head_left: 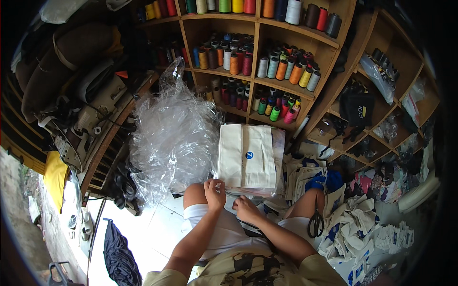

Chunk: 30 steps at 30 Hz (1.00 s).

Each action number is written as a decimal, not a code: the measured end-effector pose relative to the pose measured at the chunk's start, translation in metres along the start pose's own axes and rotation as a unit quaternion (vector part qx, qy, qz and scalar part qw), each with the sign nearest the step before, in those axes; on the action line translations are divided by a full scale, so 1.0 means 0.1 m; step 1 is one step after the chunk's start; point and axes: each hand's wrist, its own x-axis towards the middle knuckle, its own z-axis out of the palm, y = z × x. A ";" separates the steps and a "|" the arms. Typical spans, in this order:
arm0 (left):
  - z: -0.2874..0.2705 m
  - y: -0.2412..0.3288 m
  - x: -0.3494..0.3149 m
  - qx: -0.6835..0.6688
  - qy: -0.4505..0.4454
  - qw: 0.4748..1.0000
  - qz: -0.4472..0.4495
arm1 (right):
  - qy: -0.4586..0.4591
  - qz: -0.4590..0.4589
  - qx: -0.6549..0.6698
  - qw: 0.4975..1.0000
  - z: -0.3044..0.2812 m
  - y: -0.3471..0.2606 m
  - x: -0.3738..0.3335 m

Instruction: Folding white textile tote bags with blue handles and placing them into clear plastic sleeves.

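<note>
A neat pile of cream cloth bags [257, 162] with a round blue mark lies in front of my knees, clear plastic showing along its right and lower edges. My left hand [215, 194] is at the pile's near left corner, fingers bent together in a pinch. Just below the near edge, my right hand [246, 209] is closed, its fingers curled toward the left hand. Whatever is in either hand is too small or hidden to make out. Dark-handled scissors [316, 221] rest by my right thigh, blades pointing away from me.
Left of the pile rises a big heap of crumpled clear plastic [174, 143]. Wooden shelves [217, 72] of thread cones stand behind. A sewing machine [90, 121] is at the left. Loose cream and blue cloth pieces [350, 229] cover the right side; a dark cloth bundle [118, 252] lies lower left.
</note>
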 end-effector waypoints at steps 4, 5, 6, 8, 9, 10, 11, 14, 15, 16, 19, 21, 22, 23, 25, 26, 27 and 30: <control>-0.03 -0.02 -0.02 0.018 -0.002 1.000 -0.025 | -0.206 0.097 0.014 0.974 -0.39 -0.11 -0.21; -0.04 -0.04 -0.03 0.023 -0.003 0.999 -0.033 | -0.177 0.144 -0.020 0.973 -0.48 -0.15 -0.20; -0.05 -0.06 -0.04 0.059 -0.022 0.997 -0.036 | -0.164 0.159 -0.020 0.973 -0.53 -0.16 -0.16; -0.03 -0.10 -0.08 0.072 -0.004 0.997 -0.041 | -0.065 0.075 -0.016 0.995 -0.50 -0.10 -0.09; -0.02 -0.11 -0.08 0.084 0.016 0.995 -0.049 | 0.034 -0.012 -0.013 0.999 -0.49 -0.08 -0.06; -0.01 -0.15 -0.09 0.086 0.018 0.995 -0.047 | 0.065 -0.049 -0.033 0.996 -0.48 -0.11 0.01; 0.01 -0.17 -0.09 -0.056 0.024 0.984 -0.168 | 0.066 -0.051 -0.030 0.996 -0.49 -0.16 0.10; 0.03 -0.11 -0.11 -0.243 -0.008 0.908 -0.342 | 0.088 -0.094 -0.106 0.986 -0.44 -0.19 0.35; 0.03 -0.05 -0.10 -0.288 -0.047 0.869 -0.400 | 0.091 -0.092 -0.107 0.986 -0.40 -0.12 0.41; 0.02 -0.05 -0.09 -0.304 -0.127 0.841 -0.429 | 0.085 -0.110 -0.130 0.982 -0.38 -0.10 0.47; 0.12 -0.01 -0.19 -0.373 -0.125 0.793 -0.464 | 0.067 -0.127 -0.160 0.977 -0.35 -0.06 0.59; 0.12 -0.03 -0.22 -0.378 -0.132 0.789 -0.465 | 0.042 -0.158 -0.174 0.971 -0.34 -0.07 0.66; 0.09 -0.05 -0.21 -0.376 -0.139 0.789 -0.465 | 0.043 -0.158 -0.175 0.971 -0.33 -0.07 0.67; 0.08 -0.07 -0.19 -0.375 -0.145 0.789 -0.466 | 0.047 -0.177 -0.174 0.968 -0.32 -0.06 0.68; 0.05 -0.05 -0.20 -0.365 -0.132 0.794 -0.467 | 0.052 -0.193 -0.175 0.964 -0.30 -0.02 0.69; 0.04 -0.02 -0.20 -0.364 -0.142 0.799 -0.456 | 0.058 -0.184 -0.182 0.964 -0.28 0.02 0.70; 0.04 0.02 -0.19 -0.364 -0.153 0.804 -0.445 | 0.063 -0.174 -0.189 0.964 -0.27 0.06 0.70; 0.03 -0.01 -0.20 -0.383 -0.147 0.796 -0.445 | 0.057 -0.156 -0.194 0.967 -0.24 0.03 0.68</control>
